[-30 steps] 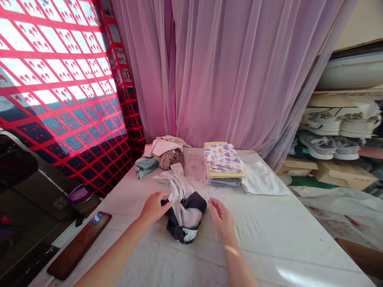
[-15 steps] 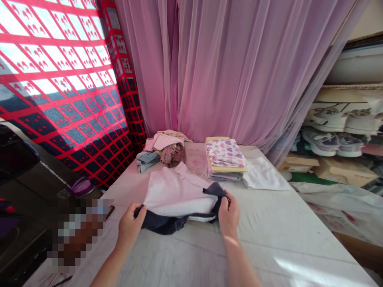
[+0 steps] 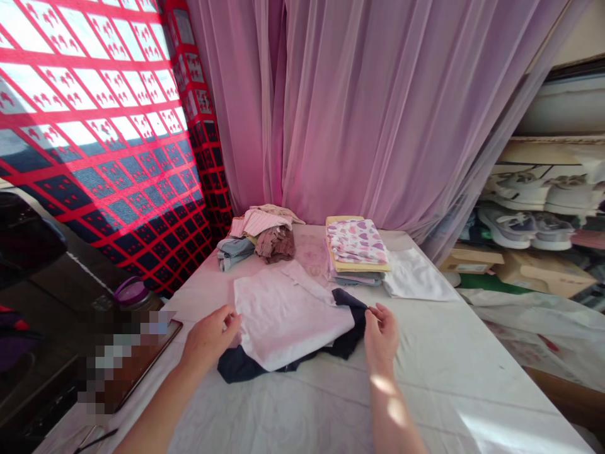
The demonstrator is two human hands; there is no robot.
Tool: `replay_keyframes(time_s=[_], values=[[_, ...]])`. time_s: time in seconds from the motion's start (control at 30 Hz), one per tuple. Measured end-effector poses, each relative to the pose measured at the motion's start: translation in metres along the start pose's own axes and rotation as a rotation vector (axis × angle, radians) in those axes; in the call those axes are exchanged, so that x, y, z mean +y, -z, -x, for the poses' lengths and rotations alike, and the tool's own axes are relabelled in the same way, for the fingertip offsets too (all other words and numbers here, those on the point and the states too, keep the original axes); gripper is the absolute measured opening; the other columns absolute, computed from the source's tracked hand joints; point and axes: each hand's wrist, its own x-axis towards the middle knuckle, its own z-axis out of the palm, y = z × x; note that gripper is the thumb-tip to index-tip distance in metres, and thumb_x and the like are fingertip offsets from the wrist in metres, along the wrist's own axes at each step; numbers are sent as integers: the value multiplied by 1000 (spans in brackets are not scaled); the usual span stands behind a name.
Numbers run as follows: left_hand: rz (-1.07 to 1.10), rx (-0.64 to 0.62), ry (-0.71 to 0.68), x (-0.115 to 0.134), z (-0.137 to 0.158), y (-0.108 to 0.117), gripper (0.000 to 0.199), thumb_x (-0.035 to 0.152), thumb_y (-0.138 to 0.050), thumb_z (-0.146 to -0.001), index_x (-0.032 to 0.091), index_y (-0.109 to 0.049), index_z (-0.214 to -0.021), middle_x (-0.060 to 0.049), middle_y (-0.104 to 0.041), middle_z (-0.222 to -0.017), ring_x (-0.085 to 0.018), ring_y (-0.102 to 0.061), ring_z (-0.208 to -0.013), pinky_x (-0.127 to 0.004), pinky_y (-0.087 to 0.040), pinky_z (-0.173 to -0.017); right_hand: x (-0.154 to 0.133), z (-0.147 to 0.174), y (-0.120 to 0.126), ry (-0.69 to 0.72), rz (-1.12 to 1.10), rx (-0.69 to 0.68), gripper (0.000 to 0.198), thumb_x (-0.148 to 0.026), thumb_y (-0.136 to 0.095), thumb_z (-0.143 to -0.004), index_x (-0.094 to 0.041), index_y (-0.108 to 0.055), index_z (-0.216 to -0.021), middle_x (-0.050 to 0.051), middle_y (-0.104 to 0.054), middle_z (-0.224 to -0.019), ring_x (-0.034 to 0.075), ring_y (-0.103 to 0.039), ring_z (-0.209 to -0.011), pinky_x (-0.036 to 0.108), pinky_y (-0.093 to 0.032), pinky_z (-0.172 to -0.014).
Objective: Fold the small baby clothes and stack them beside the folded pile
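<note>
A white garment with navy cloth (image 3: 288, 315) lies spread on the white-covered surface before me, its white part on top. Navy cloth shows along its near edge and at the right corner. My right hand (image 3: 382, 331) pinches the navy corner on the right and draws it outward. At the left edge, my left hand (image 3: 212, 334) has thumb and fingers closed on the white cloth. The loose navy flap lies below that hand. Whatever lies beneath the white layer is hidden.
Behind the garment sit a heap of crumpled clothes (image 3: 259, 233) and a folded stack with a heart-print piece (image 3: 357, 243) on top. White cloth (image 3: 418, 274) lies to its right. A purple-lidded jar (image 3: 135, 293) stands left; shoes (image 3: 524, 224) fill a right-hand shelf.
My left hand has let go of the navy edge and moved up to the white cloth. My right hand has shifted right with the navy corner, and the white part has come nearer, covering more navy.
</note>
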Motion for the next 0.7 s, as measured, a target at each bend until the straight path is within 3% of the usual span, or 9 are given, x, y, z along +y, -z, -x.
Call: replay_keyframes(time_s=[0.13, 0.3, 0.43, 0.6, 0.7], values=[[-88, 99, -45, -5, -48, -7, 39, 41, -43, -89, 23, -60, -120, -10, -64, -127, -27, -62, -111, -33, -44, -80, -3, 1, 2, 37, 87, -61, 56, -57, -55, -70, -16, -63, -107, 12, -68, -104, 23, -61, -85, 33, -46, -74], [-125, 120, -32, -18, -96, -21, 50, 44, -52, -84, 18, -58, -126, -17, -58, -136, -32, -54, -124, -38, -42, -96, 0, -1, 0, 144, 295, -122, 64, -57, -56, -68, -16, -65, -116, 14, -67, -111, 28, -61, -95, 38, -46, -79], [-64, 70, 9, -15, -117, -22, 45, 46, -60, -78, 22, -63, -115, -15, -68, -121, -33, -61, -113, -38, -45, -88, 5, -5, -1, 126, 313, -156, 57, -50, -50, -68, -16, -69, -109, 13, -72, -98, 29, -65, -89, 41, -47, -81], [-26, 37, 33, -4, -130, -19, 13, 31, -66, -69, 23, -67, -79, -10, -74, -92, -32, -68, -92, -34, -45, -76, 1, -6, 2, 79, 271, -133, 56, -51, -49, -68, -15, -70, -106, 13, -73, -92, 28, -65, -83, 40, -48, -78], [39, 107, 69, 2, -136, -16, 19, 24, -61, -71, 23, -66, -89, -11, -73, -97, -32, -67, -95, -35, -45, -76, -3, -6, 3, 54, 235, -101, 57, -53, -48, -68, -14, -70, -104, 13, -73, -91, 26, -65, -76, 39, -48, -75]])
